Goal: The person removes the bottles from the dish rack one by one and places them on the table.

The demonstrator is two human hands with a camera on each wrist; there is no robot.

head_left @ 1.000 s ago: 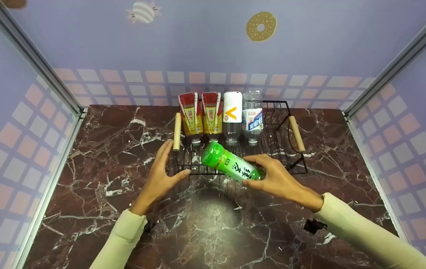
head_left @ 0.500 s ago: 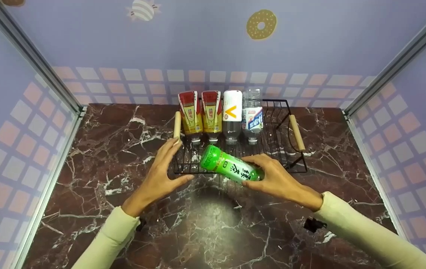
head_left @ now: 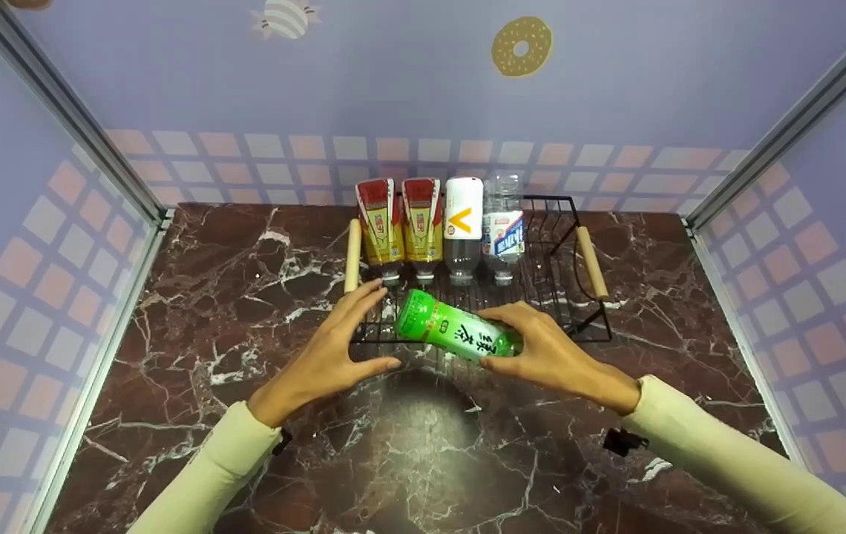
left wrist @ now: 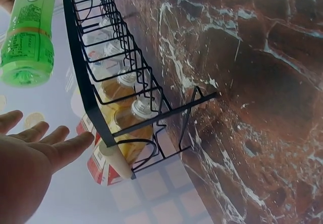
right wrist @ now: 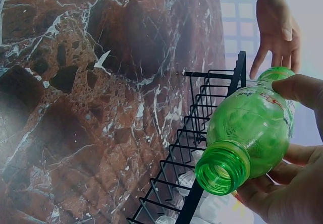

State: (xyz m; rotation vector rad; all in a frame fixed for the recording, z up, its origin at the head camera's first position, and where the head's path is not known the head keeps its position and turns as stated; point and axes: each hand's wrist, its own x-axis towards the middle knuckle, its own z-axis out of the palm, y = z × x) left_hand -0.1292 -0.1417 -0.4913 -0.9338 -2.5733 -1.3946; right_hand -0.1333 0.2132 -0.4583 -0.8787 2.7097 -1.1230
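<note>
From overhead the right hand (head_left: 553,356) covers the neck of the green bottle (head_left: 456,326); right wrist view shows it, threaded mouth facing that camera. Left wrist view crops the neck end at the frame top and leaves just a sliver of the right hand. Clear bottle (head_left: 504,237) is see-through, upper part faint against the wall. Both sleeves (head_left: 223,452) run off the bottom edge. Left hand (head_left: 319,360): grip wide, thumb well apart from fingers, palm side toward the bottle, fingertips over the front-left corner of the wire basket (left wrist: 91,103), just by the wooden handle (head_left: 353,256). Contact there: can't tell. Right hand: comes in from the right, grip holding the green bottle at its neck end, thumb near side, fingers far side. Bottle sits over the basket's front edge, gap to the rim visible from the left wrist. Long axis runs diagonally across: base points left and slightly back, neck lies near-right against the right palm.
</note>
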